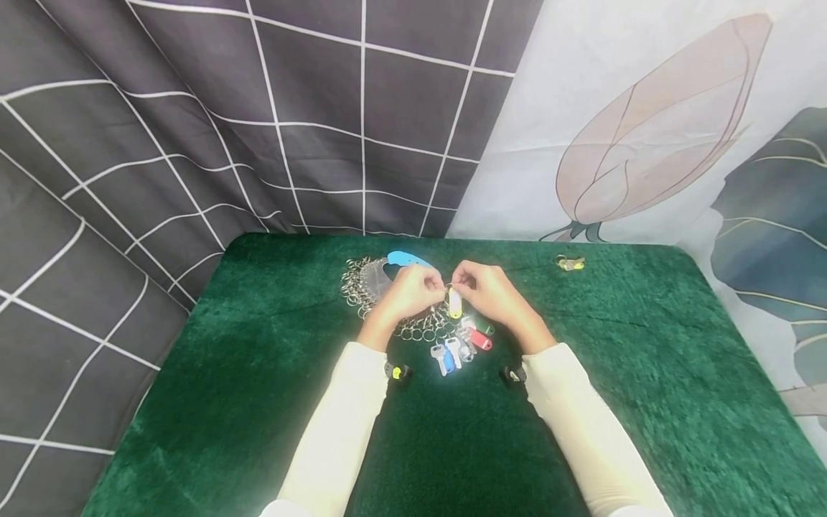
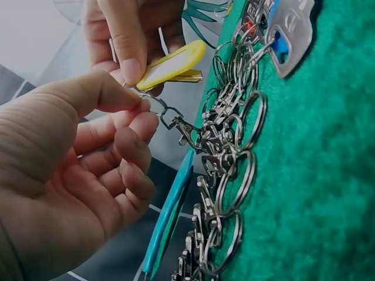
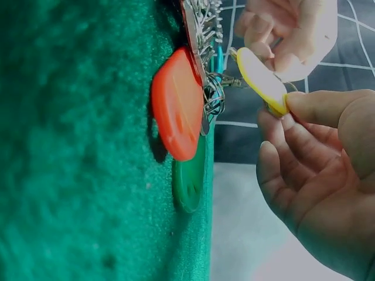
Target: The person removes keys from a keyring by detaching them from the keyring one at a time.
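Dark cloth (image 1: 323, 86) with a white grid and a pale cloth (image 1: 652, 143) with a flower print hang behind the green-covered tabletop (image 1: 258, 402). Both hands meet just above its far half. Between thumb and finger, the right hand (image 1: 492, 289) pinches a yellow tag (image 1: 455, 304) with a white label, while the left hand (image 1: 413, 293) pinches a metal ring (image 2: 158, 102) beside it, linked to a swivel clasp (image 2: 186, 129). Many more clasps and rings (image 1: 352, 283) lie heaped below and to the left, near a light-blue object (image 1: 405, 258) (mostly hidden by the left hand). Nearer the person lie red (image 1: 480, 339), green (image 1: 486, 328) and blue tags (image 1: 449, 362); a small yellow item (image 1: 572, 264) sits well apart, far right.
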The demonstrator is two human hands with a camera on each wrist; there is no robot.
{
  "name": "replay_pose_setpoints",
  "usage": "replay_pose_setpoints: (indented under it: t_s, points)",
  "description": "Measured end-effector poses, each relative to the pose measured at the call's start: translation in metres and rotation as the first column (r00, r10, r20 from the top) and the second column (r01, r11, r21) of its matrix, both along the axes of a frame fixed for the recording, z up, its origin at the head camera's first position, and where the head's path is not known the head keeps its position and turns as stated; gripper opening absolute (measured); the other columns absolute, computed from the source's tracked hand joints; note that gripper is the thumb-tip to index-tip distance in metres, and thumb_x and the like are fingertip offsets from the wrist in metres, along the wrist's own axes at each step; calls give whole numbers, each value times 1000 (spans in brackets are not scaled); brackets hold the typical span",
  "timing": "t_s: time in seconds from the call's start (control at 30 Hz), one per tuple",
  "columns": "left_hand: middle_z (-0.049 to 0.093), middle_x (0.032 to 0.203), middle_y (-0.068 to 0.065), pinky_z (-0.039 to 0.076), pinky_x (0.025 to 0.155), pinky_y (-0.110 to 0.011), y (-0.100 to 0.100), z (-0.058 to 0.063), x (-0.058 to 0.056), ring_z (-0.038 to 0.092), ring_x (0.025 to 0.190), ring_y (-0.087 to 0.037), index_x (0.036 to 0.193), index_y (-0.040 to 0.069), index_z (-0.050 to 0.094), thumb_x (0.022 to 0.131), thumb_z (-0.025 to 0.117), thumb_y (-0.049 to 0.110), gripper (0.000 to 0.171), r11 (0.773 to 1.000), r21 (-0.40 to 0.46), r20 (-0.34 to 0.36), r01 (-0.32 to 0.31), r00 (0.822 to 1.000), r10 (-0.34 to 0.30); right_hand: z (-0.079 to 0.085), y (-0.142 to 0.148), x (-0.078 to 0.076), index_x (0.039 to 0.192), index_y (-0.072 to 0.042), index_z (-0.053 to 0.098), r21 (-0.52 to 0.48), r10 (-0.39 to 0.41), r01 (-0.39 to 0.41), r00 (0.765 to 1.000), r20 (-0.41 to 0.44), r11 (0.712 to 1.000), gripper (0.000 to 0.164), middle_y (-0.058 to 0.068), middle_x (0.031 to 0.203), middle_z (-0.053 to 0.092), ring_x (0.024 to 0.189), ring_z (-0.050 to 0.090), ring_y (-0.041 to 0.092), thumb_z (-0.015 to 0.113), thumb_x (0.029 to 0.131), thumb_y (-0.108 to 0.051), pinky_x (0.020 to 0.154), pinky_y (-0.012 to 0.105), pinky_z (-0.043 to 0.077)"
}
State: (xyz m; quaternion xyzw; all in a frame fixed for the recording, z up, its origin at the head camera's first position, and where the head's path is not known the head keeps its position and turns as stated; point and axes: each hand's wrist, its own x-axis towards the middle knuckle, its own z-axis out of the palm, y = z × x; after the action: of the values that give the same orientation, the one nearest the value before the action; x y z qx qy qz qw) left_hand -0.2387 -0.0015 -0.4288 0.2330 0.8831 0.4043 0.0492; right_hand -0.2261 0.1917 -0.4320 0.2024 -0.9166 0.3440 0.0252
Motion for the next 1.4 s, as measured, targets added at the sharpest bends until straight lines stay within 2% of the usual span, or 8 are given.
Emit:
replay_pose_setpoints:
  t_s: [0.23,0.53,0.83,1.03,1.23,1.4]
  points:
    - [70,74,-6,54,68,-32,1,0,0,62,70,-17,76,9,71,82,68,14,8,999,-6,51,-32,998,32,2,-3,1,93,-10,65,11,1,-1,1000,-6,1000,4,6,86,70,80,65,19,64,90,-13,73,42,57]
    - [70,76,-8,55,69,-32,-1,-3,-1,63,71,-18,77,8,69,84,69,11,7,999,48,57,11,998,-14,4,-4,3,91,-11,64,20,-24,24,1000,-1,1000,4,6,82,69,76,64,19,64,90,-15,70,41,56]
    - [69,75,-8,54,63,-30,-5,-4,-1,63,65,-17,80,8,70,84,69,9,5,995,91,66,36,997,-42,0,-6,1,91,-11,66,0,51,-51,995,-83,999,6,6,80,71,72,65,18,69,89,-15,67,40,56]
    - [69,74,-7,53,62,-28,-6,-6,-3,62,65,-16,79,9,71,84,70,9,5,993,102,66,61,996,-68,-1,-4,-1,88,-12,65,4,15,-15,995,-98,1000,6,5,77,69,69,62,18,69,88,-15,64,39,54]
    - [70,74,-6,54,61,-27,-6,-7,-4,64,65,-18,79,10,72,84,71,11,5,995,89,67,53,996,-59,-1,-4,-1,89,-11,65,2,0,1,996,-86,1000,7,7,78,69,70,62,20,69,89,-16,64,40,54]
    - [71,77,-6,55,70,-31,-3,-7,-3,64,71,-16,80,10,73,83,71,14,6,998,64,48,23,998,-26,-1,-5,0,89,-11,65,0,7,-7,997,-81,1000,7,7,79,70,70,62,19,69,89,-16,65,40,54]
